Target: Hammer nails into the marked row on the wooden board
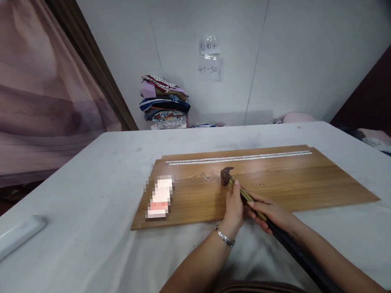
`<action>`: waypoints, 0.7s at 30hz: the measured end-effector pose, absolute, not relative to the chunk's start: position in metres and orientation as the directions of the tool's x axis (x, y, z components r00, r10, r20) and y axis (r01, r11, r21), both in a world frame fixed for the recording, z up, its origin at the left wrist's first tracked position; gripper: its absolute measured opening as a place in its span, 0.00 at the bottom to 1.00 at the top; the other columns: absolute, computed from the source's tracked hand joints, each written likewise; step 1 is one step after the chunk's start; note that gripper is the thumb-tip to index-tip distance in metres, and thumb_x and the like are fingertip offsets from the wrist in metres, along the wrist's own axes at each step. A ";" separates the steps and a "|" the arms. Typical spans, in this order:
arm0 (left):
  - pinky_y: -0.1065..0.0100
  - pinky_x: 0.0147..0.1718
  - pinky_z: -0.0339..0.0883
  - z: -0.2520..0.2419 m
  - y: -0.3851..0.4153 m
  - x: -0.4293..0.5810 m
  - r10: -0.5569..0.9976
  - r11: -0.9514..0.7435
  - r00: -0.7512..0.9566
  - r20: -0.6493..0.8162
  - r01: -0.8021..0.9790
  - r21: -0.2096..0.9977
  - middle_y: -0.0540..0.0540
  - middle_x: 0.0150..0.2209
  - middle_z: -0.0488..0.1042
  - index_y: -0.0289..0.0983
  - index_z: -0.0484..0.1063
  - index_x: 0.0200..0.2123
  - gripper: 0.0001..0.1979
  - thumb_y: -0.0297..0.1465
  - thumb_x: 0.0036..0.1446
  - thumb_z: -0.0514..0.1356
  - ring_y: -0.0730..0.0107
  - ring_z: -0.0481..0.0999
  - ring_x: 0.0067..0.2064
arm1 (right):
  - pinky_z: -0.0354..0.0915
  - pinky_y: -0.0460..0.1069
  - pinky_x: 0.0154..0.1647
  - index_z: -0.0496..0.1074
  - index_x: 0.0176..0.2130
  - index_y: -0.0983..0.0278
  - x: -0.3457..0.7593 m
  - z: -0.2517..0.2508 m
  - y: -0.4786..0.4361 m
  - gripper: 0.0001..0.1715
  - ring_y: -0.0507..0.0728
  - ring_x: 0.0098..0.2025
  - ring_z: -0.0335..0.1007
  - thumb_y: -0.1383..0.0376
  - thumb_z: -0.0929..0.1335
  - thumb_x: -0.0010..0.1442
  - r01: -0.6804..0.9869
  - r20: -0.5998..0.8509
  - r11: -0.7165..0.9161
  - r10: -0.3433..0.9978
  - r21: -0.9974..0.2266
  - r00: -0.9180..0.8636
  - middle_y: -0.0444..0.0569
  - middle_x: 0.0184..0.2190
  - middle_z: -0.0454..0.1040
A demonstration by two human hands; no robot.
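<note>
Hammer [227, 175] head low over board [302, 188], both hands on its shaft
Left hand [235, 206] pinches the shaft near the head, right hand [270, 210] wraps it lower; a slip would likely dent the wood or scatter the loose nails [202, 178] just beside. Whether the head touches is unclear, the box [159, 197] is blurred, the dark handle end runs off frame
</note>
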State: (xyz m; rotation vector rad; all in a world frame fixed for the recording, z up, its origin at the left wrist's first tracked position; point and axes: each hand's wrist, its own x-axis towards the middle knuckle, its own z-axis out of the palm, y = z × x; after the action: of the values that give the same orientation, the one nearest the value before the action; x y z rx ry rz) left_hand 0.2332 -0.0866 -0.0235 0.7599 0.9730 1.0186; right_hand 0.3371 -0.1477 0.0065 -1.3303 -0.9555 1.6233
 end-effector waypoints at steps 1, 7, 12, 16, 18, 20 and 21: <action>0.68 0.32 0.64 -0.024 -0.086 0.233 0.935 0.343 0.205 -0.288 -0.332 0.879 0.49 0.26 0.69 0.36 0.69 0.31 0.25 0.54 0.53 0.57 0.69 0.68 0.29 | 0.57 0.40 0.08 0.50 0.68 0.61 0.337 0.007 -0.148 0.46 0.45 0.12 0.55 0.55 0.68 0.57 -0.124 -0.370 -0.383 0.922 -0.915 -0.118 0.39 0.23 0.67; 0.67 0.36 0.65 -0.023 -0.085 0.232 0.944 0.312 0.209 -0.256 -0.312 0.898 0.48 0.29 0.71 0.36 0.69 0.31 0.24 0.54 0.55 0.56 0.68 0.70 0.32 | 0.57 0.39 0.08 0.51 0.68 0.60 0.337 0.010 -0.147 0.46 0.45 0.12 0.55 0.54 0.69 0.57 -0.126 -0.365 -0.378 0.924 -0.917 -0.119 0.39 0.23 0.67; 0.67 0.34 0.65 -0.023 -0.086 0.232 0.937 0.336 0.207 -0.281 -0.309 0.890 0.48 0.28 0.70 0.36 0.69 0.32 0.25 0.54 0.54 0.56 0.68 0.69 0.31 | 0.57 0.40 0.08 0.52 0.68 0.59 0.337 0.006 -0.146 0.44 0.45 0.12 0.55 0.55 0.68 0.57 -0.128 -0.362 -0.377 0.924 -0.917 -0.128 0.39 0.23 0.67; 0.68 0.34 0.64 -0.023 -0.086 0.233 0.928 0.359 0.221 -0.299 -0.326 0.875 0.49 0.27 0.69 0.36 0.69 0.31 0.24 0.54 0.54 0.55 0.70 0.68 0.30 | 0.57 0.40 0.08 0.52 0.68 0.59 0.338 0.006 -0.147 0.45 0.45 0.12 0.55 0.55 0.68 0.57 -0.127 -0.372 -0.386 0.920 -0.914 -0.121 0.39 0.23 0.67; 0.68 0.35 0.64 -0.022 -0.086 0.233 0.936 0.338 0.214 -0.280 -0.323 0.884 0.48 0.28 0.70 0.36 0.69 0.31 0.24 0.54 0.54 0.55 0.69 0.69 0.31 | 0.57 0.40 0.08 0.53 0.68 0.59 0.338 0.008 -0.148 0.44 0.45 0.12 0.55 0.55 0.68 0.57 -0.125 -0.372 -0.385 0.921 -0.914 -0.118 0.39 0.23 0.67; 0.68 0.35 0.64 -0.021 -0.085 0.232 0.940 0.324 0.212 -0.266 -0.315 0.892 0.48 0.28 0.70 0.36 0.69 0.31 0.25 0.54 0.53 0.56 0.68 0.69 0.32 | 0.57 0.40 0.08 0.53 0.68 0.59 0.337 0.009 -0.148 0.43 0.45 0.12 0.55 0.55 0.68 0.58 -0.122 -0.367 -0.379 0.923 -0.917 -0.114 0.39 0.22 0.67; 0.68 0.35 0.65 -0.021 -0.085 0.232 0.939 0.327 0.217 -0.268 -0.314 0.891 0.48 0.28 0.70 0.36 0.69 0.31 0.25 0.55 0.53 0.56 0.68 0.69 0.32 | 0.57 0.40 0.08 0.52 0.68 0.59 0.337 0.010 -0.148 0.44 0.45 0.12 0.55 0.55 0.68 0.58 -0.121 -0.363 -0.376 0.924 -0.919 -0.117 0.39 0.22 0.67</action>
State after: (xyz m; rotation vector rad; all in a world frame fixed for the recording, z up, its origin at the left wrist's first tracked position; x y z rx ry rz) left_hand 0.2322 -0.0848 -0.0213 0.8090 0.9647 1.0133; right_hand 0.3372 -0.1478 0.0097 -1.3246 -0.9642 1.6190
